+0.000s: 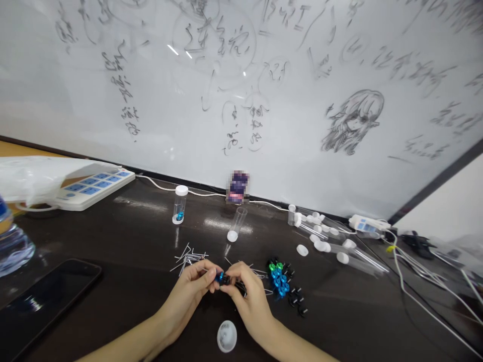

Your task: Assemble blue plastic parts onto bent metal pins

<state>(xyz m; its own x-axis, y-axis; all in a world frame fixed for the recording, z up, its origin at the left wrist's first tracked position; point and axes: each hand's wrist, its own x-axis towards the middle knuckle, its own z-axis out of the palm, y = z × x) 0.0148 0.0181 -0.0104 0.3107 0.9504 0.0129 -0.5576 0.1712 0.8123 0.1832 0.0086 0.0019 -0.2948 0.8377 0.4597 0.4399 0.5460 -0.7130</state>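
Both my hands meet low at the centre of the dark table [124,236]. My left hand [190,286] pinches a small blue-tipped part [219,277] with its fingertips. My right hand [247,294] is closed on the black end of the same small part. A scatter of thin metal pins [187,256] lies just beyond my left hand. A cluster of blue, green and black small caps [282,282] sits right of my right hand. A white lid [227,336] lies between my wrists.
A capped clear vial [180,203] with a blue piece stands behind; an open tube [237,222] leans nearby. Several clear tubes with white caps [328,244] lie at right, with cables [411,281]. A phone [41,296], water bottle [11,241] and power strip [94,183] are left. A whiteboard [241,90] stands behind.
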